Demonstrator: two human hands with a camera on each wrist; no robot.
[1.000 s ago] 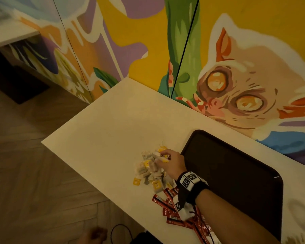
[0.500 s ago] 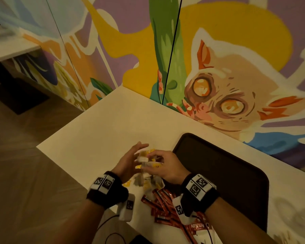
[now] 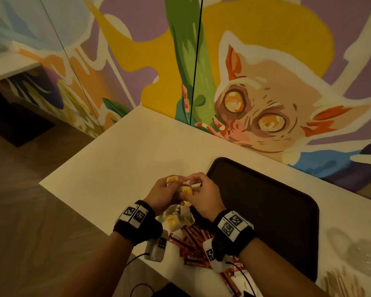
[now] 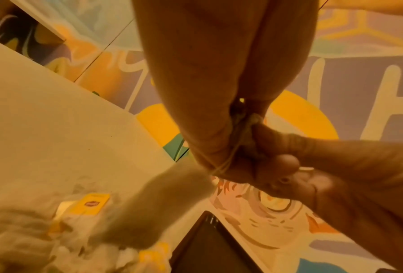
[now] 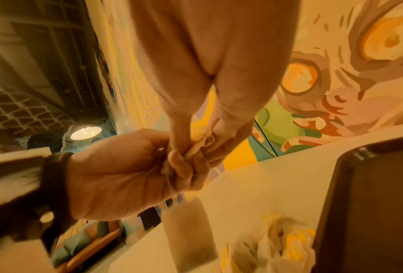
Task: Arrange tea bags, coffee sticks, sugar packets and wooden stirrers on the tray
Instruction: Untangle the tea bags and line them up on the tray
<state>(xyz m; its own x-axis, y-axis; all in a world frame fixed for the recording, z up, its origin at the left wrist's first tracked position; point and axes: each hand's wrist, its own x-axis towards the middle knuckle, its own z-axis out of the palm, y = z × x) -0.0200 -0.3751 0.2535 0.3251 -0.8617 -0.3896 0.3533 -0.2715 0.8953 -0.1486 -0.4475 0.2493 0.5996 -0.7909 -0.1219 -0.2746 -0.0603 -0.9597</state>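
Closest to us, red coffee sticks [image 3: 191, 243] lie in a heap on the white table [image 3: 120, 163]. Just past them sits a pile of tea bags [image 3: 176, 217]. Above that pile, our left hand [image 3: 161, 195] and right hand [image 3: 204, 198] meet, and both pinch a small bunch of tea bags [image 3: 185, 189] and strings. One bag [image 4: 153, 208] dangles, blurry, maybe swinging. The dark tray [image 3: 266, 211] lies beside our right hand. The painted wall [image 3: 266, 93] is behind.
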